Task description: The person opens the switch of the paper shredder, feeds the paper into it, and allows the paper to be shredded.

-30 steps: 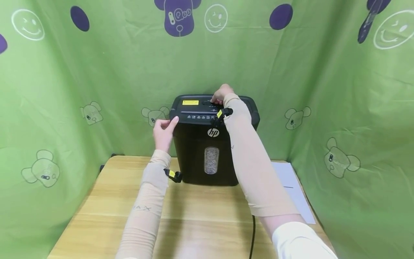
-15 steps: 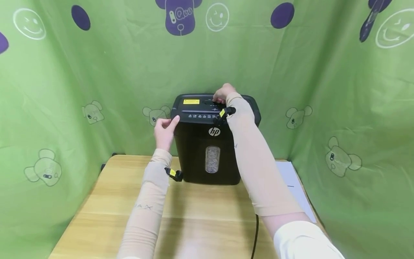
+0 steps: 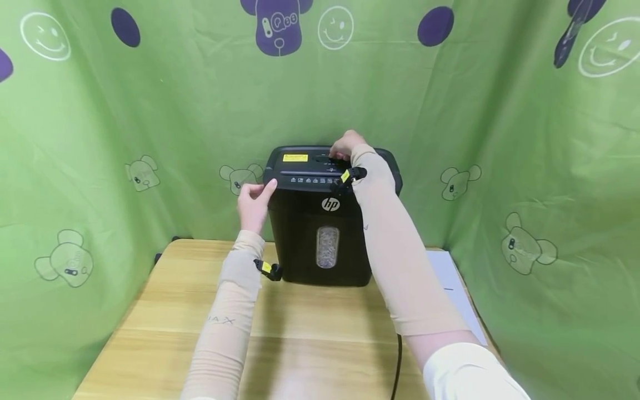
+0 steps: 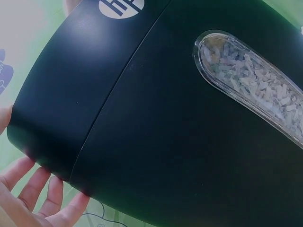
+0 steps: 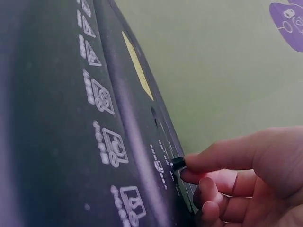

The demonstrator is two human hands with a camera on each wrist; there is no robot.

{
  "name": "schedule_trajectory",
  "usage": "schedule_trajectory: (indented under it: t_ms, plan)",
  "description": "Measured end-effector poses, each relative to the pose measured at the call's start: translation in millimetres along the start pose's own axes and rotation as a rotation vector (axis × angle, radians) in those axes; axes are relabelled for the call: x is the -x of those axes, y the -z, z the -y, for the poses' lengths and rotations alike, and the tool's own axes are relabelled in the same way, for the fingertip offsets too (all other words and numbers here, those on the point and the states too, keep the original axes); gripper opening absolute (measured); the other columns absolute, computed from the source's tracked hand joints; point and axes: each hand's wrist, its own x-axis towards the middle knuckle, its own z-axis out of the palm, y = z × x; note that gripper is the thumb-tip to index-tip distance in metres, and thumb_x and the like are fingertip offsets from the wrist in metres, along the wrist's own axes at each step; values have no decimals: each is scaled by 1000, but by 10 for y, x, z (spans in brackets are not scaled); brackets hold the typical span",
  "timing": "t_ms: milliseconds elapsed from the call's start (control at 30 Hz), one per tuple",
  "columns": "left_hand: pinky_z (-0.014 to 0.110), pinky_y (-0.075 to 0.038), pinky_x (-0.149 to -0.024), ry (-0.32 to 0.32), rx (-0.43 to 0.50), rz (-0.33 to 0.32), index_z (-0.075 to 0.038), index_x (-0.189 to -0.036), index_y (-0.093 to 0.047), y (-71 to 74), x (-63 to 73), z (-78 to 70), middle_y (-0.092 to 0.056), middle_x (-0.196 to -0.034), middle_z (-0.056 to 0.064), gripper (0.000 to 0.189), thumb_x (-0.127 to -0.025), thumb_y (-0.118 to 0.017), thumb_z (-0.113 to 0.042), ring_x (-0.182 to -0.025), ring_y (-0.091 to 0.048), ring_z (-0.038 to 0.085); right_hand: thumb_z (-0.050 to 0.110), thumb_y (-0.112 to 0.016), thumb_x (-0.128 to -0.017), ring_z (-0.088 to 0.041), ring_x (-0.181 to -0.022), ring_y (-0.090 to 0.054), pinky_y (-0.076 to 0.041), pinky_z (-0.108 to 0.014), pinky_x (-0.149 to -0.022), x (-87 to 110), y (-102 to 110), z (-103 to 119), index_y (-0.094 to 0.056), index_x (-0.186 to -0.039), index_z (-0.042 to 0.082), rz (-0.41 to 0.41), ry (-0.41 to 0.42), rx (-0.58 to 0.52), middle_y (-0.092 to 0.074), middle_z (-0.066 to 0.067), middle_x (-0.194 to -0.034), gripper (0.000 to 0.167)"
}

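A black HP paper shredder [image 3: 300,239] stands upright on the wooden table, paper scraps showing through its clear window [image 4: 258,78]. My left hand [image 3: 254,205] holds its upper left corner, thumb on the top edge and fingertips against the side [image 4: 42,191]. On the shredder's top, my right hand [image 3: 347,145] pinches a small black slider switch [image 5: 178,163] between thumb and finger. The remaining right fingers are curled beneath, close to the top panel. From the head camera, that hand hides the switch.
White paper [image 3: 452,289] lies at the table's right side, partly behind my right arm. A black cord [image 3: 398,366] runs toward the table's front. Green printed curtain [image 3: 200,100] encloses the back and both sides, close behind the shredder.
My right hand and forearm have shifted slightly to the right along the shredder's top, then stayed nearly still. The left hand keeps its place on the corner.
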Motion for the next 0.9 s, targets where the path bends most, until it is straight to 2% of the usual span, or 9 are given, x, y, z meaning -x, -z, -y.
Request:
schedule_trajectory:
  t_ms: [100, 200, 400, 500, 600, 733, 900]
  plan:
    - [33, -49, -89, 3, 0, 9, -6, -108, -58, -8, 1, -11, -58, -103, 3, 50, -81, -76, -45, -97, -55, 18, 10, -70, -84, -4, -44, -45, -38, -16, -46, 60, 51, -33, -61, -67, 12, -12, -5, -24, -53, 8, -48, 19]
    - [33, -49, -89, 6, 5, 19, -6, -109, -58, -16, -4, -39, -58, -103, 2, 50, -82, -76, -44, -97, -55, 18, 12, -69, -86, -3, -42, -43, -35, -16, -42, 146, 133, -47, -62, -70, 11, -14, -39, -96, -52, 8, -48, 18]
    - [33, -49, -91, -2, 20, 25, -5, -110, -57, -14, -17, -53, -58, -104, 3, 51, -82, -76, -43, -98, -55, 19, 10, -67, -90, -3, -42, -39, -34, -15, -41, 225, 262, -139, -62, -73, 10, -8, -77, -391, -52, 5, -51, 18]
    - [33, -48, -90, -1, 18, 20, -5, -109, -57, -4, -6, -36, -57, -103, 3, 50, -82, -76, -43, -97, -55, 18, 9, -66, -91, -3, -45, -41, -36, -14, -42, 288, 336, -225, -63, -80, 9, 14, -65, -483, -54, 5, -56, 11]
    - [32, -48, -89, -9, 15, 9, -5, -108, -58, 1, 11, -23, -57, -102, 3, 49, -82, -76, -42, -96, -54, 18, 10, -66, -91, -2, -48, -42, -38, -14, -46, 412, 436, -318, -62, -85, 10, 10, -10, -491, -54, 5, -59, 8]
    - [31, -48, -87, -17, 22, 1, -4, -108, -58, -2, 29, -17, -57, -100, 2, 49, -82, -76, -41, -95, -54, 17, 11, -68, -90, -3, -52, -44, -39, -16, -47, 603, 578, -449, -62, -81, 12, -52, 77, -474, -54, 6, -62, 10]
    - [30, -47, -86, -24, 34, -13, -5, -106, -58, -11, 30, -8, -56, -98, 0, 47, -82, -76, -40, -94, -53, 16, 12, -68, -90, -4, -56, -45, -38, -17, -49, 796, 689, -653, -64, -83, 13, -137, 133, -414, -57, 7, -66, 8]
